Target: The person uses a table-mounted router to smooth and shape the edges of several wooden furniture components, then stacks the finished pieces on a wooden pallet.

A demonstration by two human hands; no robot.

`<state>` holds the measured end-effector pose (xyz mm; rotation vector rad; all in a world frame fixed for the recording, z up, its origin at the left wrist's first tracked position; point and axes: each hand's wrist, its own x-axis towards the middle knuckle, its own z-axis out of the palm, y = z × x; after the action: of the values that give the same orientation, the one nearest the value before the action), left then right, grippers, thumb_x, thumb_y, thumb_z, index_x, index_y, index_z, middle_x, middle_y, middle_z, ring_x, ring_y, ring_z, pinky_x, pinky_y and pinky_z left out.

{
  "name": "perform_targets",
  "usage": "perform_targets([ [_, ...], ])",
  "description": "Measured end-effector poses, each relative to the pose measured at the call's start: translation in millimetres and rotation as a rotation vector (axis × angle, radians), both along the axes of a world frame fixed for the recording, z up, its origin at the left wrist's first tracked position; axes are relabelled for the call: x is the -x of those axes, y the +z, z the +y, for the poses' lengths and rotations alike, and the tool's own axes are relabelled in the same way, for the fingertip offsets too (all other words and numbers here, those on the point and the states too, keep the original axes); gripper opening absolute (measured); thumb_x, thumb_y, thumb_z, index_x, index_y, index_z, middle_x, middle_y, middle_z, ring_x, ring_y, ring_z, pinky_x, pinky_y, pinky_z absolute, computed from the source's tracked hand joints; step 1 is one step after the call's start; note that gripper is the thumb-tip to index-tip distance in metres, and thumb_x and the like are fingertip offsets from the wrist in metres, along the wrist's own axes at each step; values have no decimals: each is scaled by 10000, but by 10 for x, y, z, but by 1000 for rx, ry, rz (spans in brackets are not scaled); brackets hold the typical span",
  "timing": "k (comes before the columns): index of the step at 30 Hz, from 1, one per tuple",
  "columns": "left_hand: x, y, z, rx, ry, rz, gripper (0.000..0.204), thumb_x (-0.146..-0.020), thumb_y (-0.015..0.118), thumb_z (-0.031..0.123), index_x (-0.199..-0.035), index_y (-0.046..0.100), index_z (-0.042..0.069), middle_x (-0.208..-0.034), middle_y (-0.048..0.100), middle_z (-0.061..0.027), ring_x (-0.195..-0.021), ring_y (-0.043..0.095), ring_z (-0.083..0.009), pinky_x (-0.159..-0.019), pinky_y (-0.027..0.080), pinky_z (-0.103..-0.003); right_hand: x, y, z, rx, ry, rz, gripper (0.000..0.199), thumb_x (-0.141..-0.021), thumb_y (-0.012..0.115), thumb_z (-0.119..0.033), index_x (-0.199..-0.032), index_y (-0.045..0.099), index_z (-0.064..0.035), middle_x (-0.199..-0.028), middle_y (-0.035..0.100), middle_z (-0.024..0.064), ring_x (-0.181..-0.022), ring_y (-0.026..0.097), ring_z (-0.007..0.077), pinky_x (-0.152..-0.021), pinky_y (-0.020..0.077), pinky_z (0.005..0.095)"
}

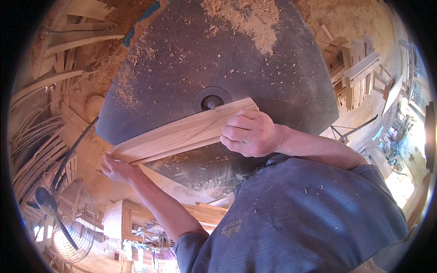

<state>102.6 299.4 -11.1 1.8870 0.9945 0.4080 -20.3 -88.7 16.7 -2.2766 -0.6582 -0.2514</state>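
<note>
I hold a long wooden board (182,133) on edge against the round cutter (210,101) set in the dark metal desk (282,82). My right hand (250,133) has a clenched grip on the board's far end; my left hand (116,167) steadies the near end with fingers closed under it. Judging by the shavings (241,18) beyond my grip, shaping is under way, not finished. Past my left grip stands a fan (63,214); stacked wooden parts (355,73) lie beyond my right.
</note>
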Motion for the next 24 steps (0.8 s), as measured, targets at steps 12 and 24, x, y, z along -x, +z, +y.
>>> perform_targets([
  [12,486,22,368,-15,209,-27,721,-919,735,178,-1521,393,-25,-1253,621,-208,-1044,674,-324,-846,623,-486,66,15,277,-64,25,37,146,-734,717,-172,-850,701,-84,-956,575,17,-982,579,193,-865,502,335],
  [24,427,47,397,57,265,-48,492,-947,688,160,-1349,473,-27,-1193,621,-215,-1011,677,-318,-831,637,-493,-113,-25,339,-97,36,-2,103,-716,724,-156,-790,698,-89,-934,571,13,-956,574,187,-840,505,318],
])
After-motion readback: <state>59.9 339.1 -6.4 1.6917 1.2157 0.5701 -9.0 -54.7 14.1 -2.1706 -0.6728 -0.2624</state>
